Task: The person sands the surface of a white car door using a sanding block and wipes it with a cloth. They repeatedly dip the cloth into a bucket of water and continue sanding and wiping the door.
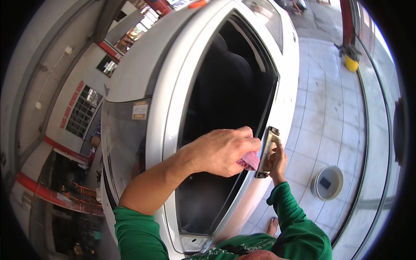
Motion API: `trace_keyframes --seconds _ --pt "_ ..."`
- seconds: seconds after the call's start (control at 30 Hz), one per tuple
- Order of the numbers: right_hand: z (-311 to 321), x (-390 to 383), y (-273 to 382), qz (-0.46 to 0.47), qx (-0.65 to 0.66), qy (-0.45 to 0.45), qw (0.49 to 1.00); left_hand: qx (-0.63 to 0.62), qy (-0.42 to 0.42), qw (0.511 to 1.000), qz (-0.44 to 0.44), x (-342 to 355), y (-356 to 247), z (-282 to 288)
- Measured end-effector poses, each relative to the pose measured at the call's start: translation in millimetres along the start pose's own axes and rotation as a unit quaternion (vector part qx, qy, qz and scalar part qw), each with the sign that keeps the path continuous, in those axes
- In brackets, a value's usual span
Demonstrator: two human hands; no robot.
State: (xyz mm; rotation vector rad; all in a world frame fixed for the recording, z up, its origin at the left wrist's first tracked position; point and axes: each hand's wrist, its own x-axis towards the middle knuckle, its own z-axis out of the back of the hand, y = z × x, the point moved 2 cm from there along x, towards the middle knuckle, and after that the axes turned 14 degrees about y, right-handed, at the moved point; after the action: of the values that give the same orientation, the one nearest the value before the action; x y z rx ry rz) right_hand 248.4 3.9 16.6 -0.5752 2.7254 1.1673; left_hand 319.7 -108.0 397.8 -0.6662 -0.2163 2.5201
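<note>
My left hand is closed around a bunched pink cloth, held above the lower edge of the dark side window. My right hand grips a long, narrow metal block with a handle, which looks like a hand sanding block with dark clips at its ends. The cloth is right beside the block's flat face; whether they touch I cannot tell. Both hands are over the side of a white car. My left forearm crosses the window frame, its green sleeve pushed up.
A round whitish bucket with a dark rectangular piece inside stands on the tiled floor at the right. A yellow container is farther off by the glass wall. My bare foot is beside the car.
</note>
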Motion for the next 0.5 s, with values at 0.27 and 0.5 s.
trace_keyframes --seconds 0.27,0.5 --pt "0 42 18 -0.028 0.058 0.015 0.998 0.000 -0.022 1.000 0.012 -12 6 -10" --pt "9 30 18 -0.012 0.031 -0.001 0.999 0.014 0.025 0.999 -0.014 -3 -9 2"
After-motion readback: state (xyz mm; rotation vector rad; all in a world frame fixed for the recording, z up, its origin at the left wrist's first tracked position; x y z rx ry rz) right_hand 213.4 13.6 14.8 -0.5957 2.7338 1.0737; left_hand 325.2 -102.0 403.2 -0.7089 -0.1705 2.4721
